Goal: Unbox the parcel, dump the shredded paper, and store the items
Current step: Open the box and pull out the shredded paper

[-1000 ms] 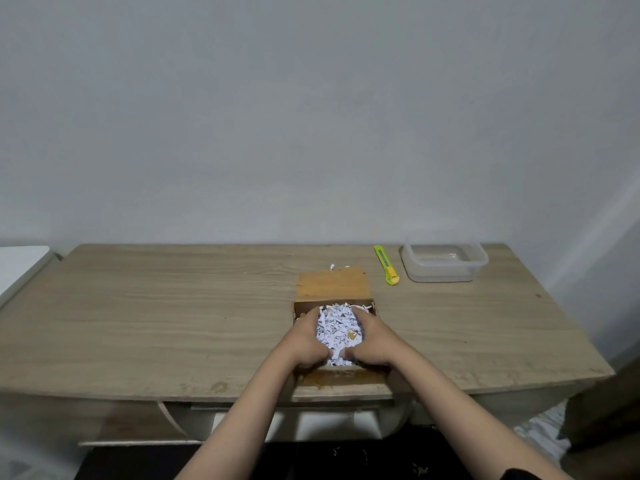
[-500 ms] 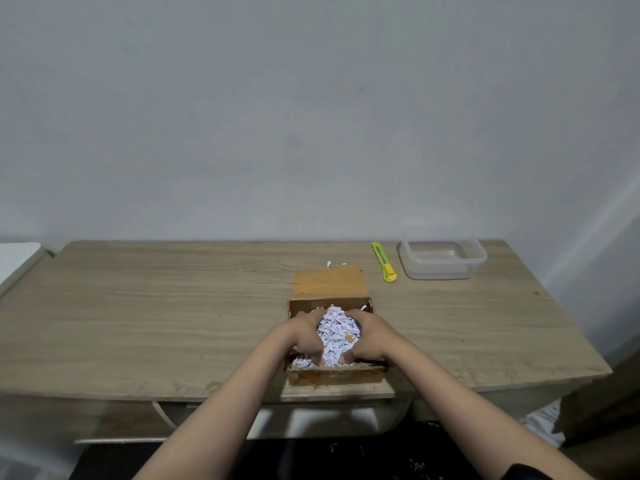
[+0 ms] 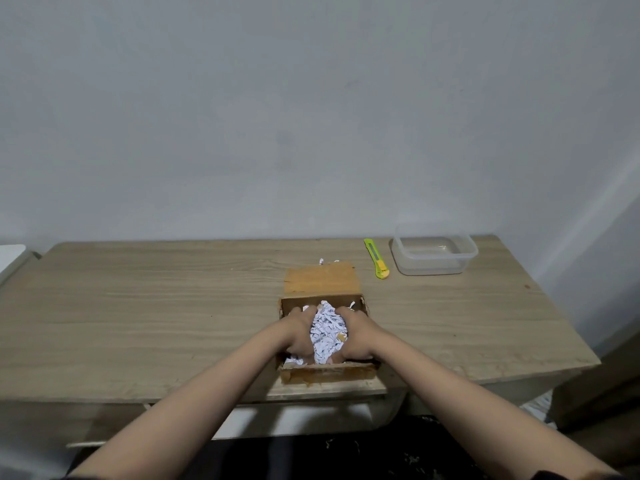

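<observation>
Pressing a mound of shredded paper (image 3: 326, 332) between two bare hands, a person worked inside an open cardboard box (image 3: 329, 372) that sat at the near edge of a wooden table (image 3: 138, 313). The left hand (image 3: 297, 336) cupped the paper from one side and the right hand (image 3: 356, 336) from the other, fingers curled inward and clamped against the white, print-flecked clump, which bulged up between them above the box's rim. Both forearms reached in from the bottom of the frame, meeting over the box.

The box's far flap (image 3: 320, 278) lay folded back flat on the tabletop, pointing toward the wall (image 3: 311, 116). A few loose strips of paper rested inside the box near its left and far walls, and a couple of scraps (image 3: 321, 261) lay on the table just beyond the flap. A small tan piece showed against the right side of the clump; whether it was paper or one of the parcel's items could not be told from this angle.

A yellow-green utility knife (image 3: 376, 258) lay on the table to the right of the flap, well apart from the box. Just beside the knife, farther right and near the table's back corner, stood a clear plastic container (image 3: 434, 268) without a lid, its inside appearing bare. Bits of shredded paper dotted the dark floor (image 3: 346, 452) under the table's front edge.
</observation>
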### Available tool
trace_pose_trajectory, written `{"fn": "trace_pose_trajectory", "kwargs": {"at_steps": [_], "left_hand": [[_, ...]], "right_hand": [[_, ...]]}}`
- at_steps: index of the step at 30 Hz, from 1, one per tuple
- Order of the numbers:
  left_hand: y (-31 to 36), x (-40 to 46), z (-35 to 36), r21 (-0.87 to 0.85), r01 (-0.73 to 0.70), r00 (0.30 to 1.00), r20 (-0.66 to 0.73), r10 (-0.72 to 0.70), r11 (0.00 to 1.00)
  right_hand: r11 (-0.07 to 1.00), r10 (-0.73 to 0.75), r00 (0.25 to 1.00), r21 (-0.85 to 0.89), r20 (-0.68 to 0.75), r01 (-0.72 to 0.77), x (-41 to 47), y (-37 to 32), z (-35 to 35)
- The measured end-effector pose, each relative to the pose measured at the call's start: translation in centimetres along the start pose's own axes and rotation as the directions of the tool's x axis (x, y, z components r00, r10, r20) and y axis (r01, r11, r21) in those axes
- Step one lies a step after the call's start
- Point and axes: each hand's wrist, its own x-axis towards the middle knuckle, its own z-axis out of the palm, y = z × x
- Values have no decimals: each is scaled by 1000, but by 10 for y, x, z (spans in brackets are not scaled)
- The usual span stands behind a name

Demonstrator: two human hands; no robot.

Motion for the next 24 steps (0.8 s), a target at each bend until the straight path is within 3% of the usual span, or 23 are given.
{"fn": "trace_pose_trajectory", "kwargs": {"at_steps": [3,9,12,18,24], "left_hand": [[-1,-3,6,-17,-46,997,-63,45,999],[0,-10,10,-224,-56,963,-270,-7,973],[2,-13,12,-248,-63,935,-352,-30,967],[2,-15,12,-213,-89,961,-275,27,973],[6,-14,3,-177,-39,988,-155,11,983]], "right_hand": [[1000,-12,1000,19,-23,13,-1,2,3],[990,-26,986,130,-166,48,-7,3,7],[987,-28,984,148,-177,54,-8,1,4],[997,-45,995,65,-86,51,-7,-1,1],[993,-93,986,53,-138,101,-4,1,8]]}}
